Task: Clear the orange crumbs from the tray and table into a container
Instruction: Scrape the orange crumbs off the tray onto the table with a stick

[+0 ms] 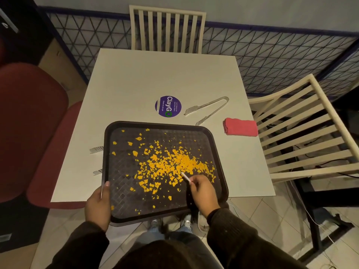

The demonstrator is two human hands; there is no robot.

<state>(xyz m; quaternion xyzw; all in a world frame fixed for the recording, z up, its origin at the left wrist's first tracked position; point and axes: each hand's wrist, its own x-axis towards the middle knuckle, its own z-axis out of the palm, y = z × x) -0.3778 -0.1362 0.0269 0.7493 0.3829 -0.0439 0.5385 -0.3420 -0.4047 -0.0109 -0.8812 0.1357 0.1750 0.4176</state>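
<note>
A dark textured tray (155, 124) lies at the near side of the white table (155, 74), its front part hanging over the table edge. Orange crumbs (174, 164) are scattered across it, densest right of centre, with a few near the front rim. My left hand (99, 204) grips the tray's left front rim, thumb on top. My right hand (202, 193) is over the tray's front right area, closed on a thin white handle (186, 177) whose tip points into the crumb pile. A dark streak below that hand is too blurred to identify.
Metal tongs (207, 108) lie behind the tray, beside a round purple sticker (168, 106). A folded red cloth (240, 127) sits at the right. Two metal tips (96, 149) poke out from under the tray's left side. Slatted chairs (303, 136) stand behind and right; red seat (33, 123) left.
</note>
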